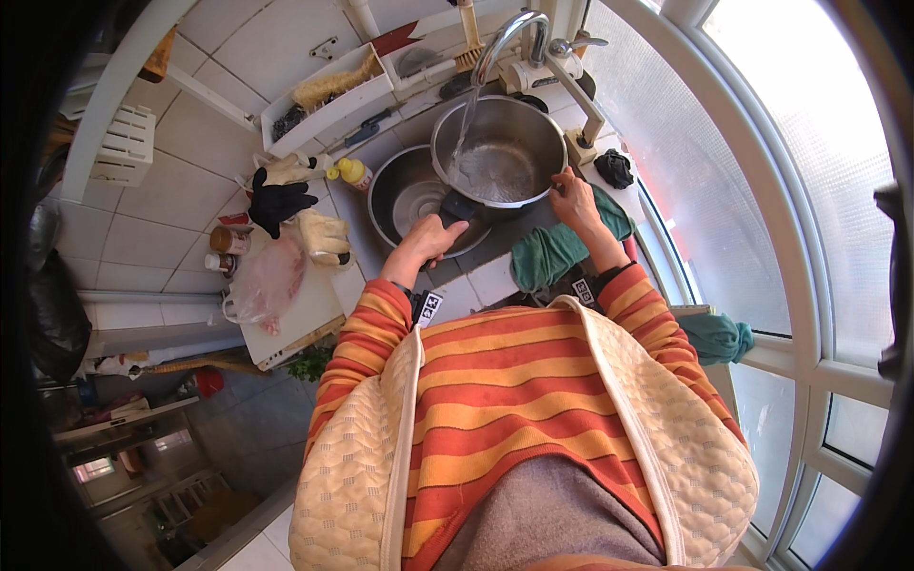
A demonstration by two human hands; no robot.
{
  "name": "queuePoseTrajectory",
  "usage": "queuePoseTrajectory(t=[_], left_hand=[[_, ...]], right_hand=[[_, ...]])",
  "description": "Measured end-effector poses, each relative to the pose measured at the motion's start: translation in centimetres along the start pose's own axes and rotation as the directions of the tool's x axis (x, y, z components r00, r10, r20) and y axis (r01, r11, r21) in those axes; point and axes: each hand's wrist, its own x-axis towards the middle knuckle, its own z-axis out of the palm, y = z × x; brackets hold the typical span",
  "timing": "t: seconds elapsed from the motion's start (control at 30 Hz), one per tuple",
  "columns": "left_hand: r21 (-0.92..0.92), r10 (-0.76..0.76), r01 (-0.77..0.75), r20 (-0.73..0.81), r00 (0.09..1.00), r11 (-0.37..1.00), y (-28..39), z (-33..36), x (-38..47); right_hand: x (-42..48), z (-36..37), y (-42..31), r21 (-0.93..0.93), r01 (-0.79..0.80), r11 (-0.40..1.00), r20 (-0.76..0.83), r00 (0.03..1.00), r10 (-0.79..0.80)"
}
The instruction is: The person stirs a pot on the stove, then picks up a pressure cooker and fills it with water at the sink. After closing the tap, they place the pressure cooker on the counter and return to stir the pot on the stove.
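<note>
A metal pot [503, 153] is tilted slightly under the running faucet [510, 39], and a stream of water falls into it. My left hand [430, 239] is closed around the pot's black handle [457, 207]. On the right, my right hand [573, 200] pinches the pot's side near the rim; its exact hold is partly hidden. Below and to the left, a wide metal basin [389, 203] sits in the sink, partly covered by the pot. A green cloth [546, 257] lies on the sink's front edge beneath my right forearm.
Left of the sink are a yellow-capped bottle [353, 171], work gloves [321, 235], a plastic bag [268, 275] and jars [230, 241]. A white wall tray [328, 100] holds scrubbers. A black crumpled cloth [614, 168] lies by the window at right.
</note>
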Motion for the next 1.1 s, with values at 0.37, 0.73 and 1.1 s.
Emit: queuePoseTrajectory(t=[0.37, 0.73, 1.1], left_hand=[[-0.001, 0.001, -0.001, 0.0, 1.0, 1.0, -0.3, 0.1, 0.4], [0.003, 0.003, -0.003, 0.0, 1.0, 1.0, -0.1, -0.1, 0.2], [0.002, 0.004, -0.004, -0.006, 1.0, 1.0, 0.2, -0.3, 0.0]], right_hand=[[-0.1, -1.0, -1.6, 0.036, -0.076, 0.996, 0.081, 0.994, 0.073], [0.0, -0.2, -0.7, -0.008, 0.0, 1.0, 0.003, 1.0, 0.0], [-0.6, -0.9, -1.2, -0.018, -0.029, 0.999, -0.09, 0.996, 0.027]])
